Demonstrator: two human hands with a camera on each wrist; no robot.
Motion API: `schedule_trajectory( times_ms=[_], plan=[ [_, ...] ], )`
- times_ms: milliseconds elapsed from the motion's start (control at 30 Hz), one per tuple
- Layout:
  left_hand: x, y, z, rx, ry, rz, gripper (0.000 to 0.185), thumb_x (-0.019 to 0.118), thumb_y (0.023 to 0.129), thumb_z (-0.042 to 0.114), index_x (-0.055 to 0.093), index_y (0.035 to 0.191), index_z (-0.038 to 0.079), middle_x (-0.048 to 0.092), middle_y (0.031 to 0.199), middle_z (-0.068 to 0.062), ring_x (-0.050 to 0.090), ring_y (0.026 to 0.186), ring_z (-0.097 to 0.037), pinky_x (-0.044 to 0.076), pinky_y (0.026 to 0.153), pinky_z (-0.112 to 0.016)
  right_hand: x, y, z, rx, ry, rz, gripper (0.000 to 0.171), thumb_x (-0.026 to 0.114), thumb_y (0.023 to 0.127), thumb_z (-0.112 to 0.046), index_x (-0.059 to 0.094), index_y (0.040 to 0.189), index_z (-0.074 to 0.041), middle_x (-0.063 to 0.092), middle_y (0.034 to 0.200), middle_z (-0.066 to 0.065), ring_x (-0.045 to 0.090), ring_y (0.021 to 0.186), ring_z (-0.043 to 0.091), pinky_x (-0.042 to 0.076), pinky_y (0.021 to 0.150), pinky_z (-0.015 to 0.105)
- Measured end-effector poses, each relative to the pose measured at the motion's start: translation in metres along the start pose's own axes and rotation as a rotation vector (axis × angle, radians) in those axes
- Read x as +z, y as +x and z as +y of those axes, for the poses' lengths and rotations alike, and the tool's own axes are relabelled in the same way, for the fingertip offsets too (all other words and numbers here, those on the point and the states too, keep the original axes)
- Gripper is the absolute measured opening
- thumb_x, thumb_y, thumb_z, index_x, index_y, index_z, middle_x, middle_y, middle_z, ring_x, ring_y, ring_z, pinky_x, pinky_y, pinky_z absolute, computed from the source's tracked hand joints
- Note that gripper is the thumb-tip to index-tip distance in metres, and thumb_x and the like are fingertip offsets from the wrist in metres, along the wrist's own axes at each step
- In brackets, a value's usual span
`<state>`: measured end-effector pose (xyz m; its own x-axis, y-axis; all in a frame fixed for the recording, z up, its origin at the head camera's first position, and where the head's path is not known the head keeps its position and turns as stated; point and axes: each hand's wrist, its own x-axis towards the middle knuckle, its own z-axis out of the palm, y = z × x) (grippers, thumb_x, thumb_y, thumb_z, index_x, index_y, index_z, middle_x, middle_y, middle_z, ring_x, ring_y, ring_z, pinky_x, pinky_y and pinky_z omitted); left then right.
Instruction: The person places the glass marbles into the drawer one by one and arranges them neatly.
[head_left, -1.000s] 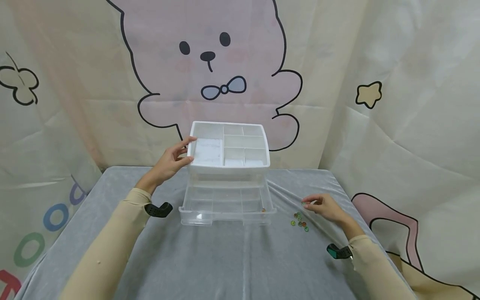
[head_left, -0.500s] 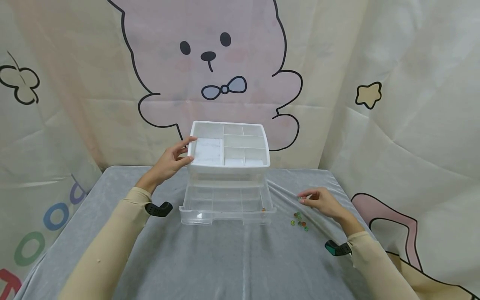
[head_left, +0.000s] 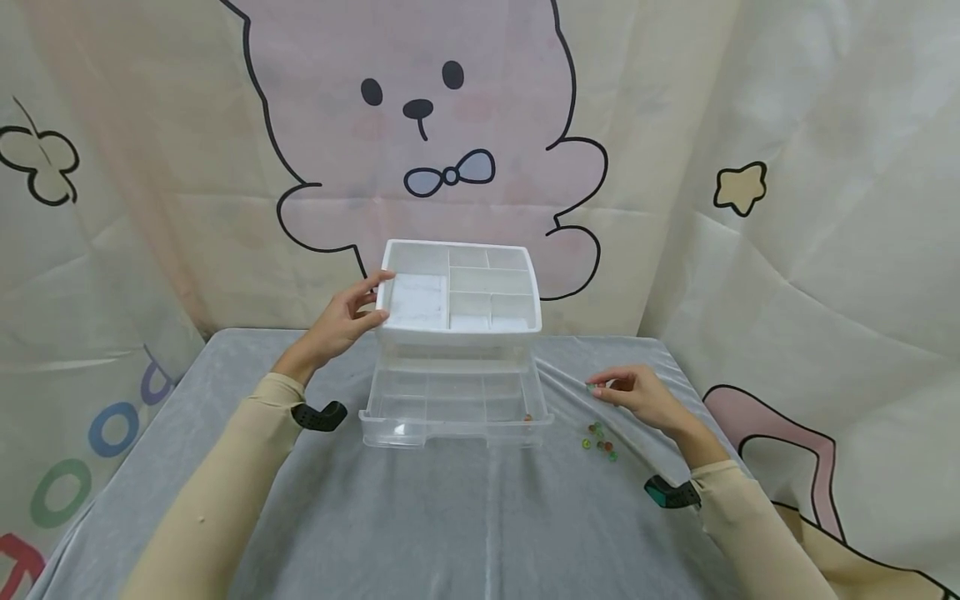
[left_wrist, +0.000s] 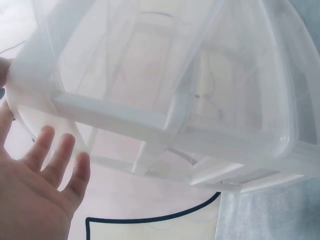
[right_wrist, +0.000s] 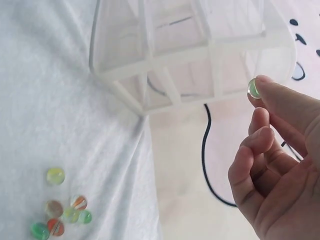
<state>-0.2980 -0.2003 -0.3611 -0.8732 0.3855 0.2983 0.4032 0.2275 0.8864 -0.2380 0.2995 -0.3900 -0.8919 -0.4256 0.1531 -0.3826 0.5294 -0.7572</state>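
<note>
Green glass marble [right_wrist: 253, 88]: pinched at the fingertips of the right hand [head_left: 643, 396], held above the grey cloth-covered table [head_left: 465, 517], just right of the clear plastic drawer [head_left: 454, 408]. Drawer: pulled out, divided into compartments, 1 reddish marble [head_left: 527, 418] in its front right corner. White compartmented organiser tray [head_left: 459, 296]: sits atop the drawer unit; left hand [head_left: 339, 323] rests on its left edge, fingers relaxed and straight, thumb on the rim. Loose coloured marbles [head_left: 600, 443]: small cluster on the cloth, near the right hand. Backdrop: cartoon bear curtain [head_left: 450, 125].
</note>
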Motion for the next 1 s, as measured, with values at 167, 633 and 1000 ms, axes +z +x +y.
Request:
schedule_trajectory(
  times_ms=[167,633,1000],
  plan=[
    [0.001,0.0,0.0,0.0,-0.008,0.0,0.062,0.057,0.103,0.013,0.032,0.159,0.017,0.019,0.17,-0.003,0.032,0.148,-0.039,0.041,0.107,-0.054,0.003,0.002,-0.011,-0.029,-0.005,0.008,0.017,0.069,0.094,-0.006,0.075,0.109,0.002,0.064,0.075,-0.007,0.05,0.06,0.004,0.044,0.056,0.022],
    [0.0,-0.001,-0.002,-0.001,-0.007,0.007,0.062,0.057,0.103,0.013,0.033,0.159,0.018,0.019,0.17,-0.003,0.033,0.148,-0.038,0.039,0.109,-0.061,0.007,0.01,-0.038,-0.136,0.039,0.004,0.014,0.069,0.092,0.001,0.074,0.105,0.006,0.063,0.073,-0.007,0.048,0.058,0.004,0.042,0.053,0.021],
    [-0.001,0.0,0.0,-0.015,-0.003,0.001,0.061,0.057,0.103,0.014,0.033,0.159,0.018,0.018,0.17,-0.003,0.033,0.148,-0.038,0.04,0.109,-0.061,0.011,0.018,-0.06,-0.156,0.044,0.01,0.016,0.069,0.093,-0.001,0.073,0.106,0.006,0.061,0.072,-0.005,0.045,0.057,0.004,0.039,0.052,0.022]
  ],
)
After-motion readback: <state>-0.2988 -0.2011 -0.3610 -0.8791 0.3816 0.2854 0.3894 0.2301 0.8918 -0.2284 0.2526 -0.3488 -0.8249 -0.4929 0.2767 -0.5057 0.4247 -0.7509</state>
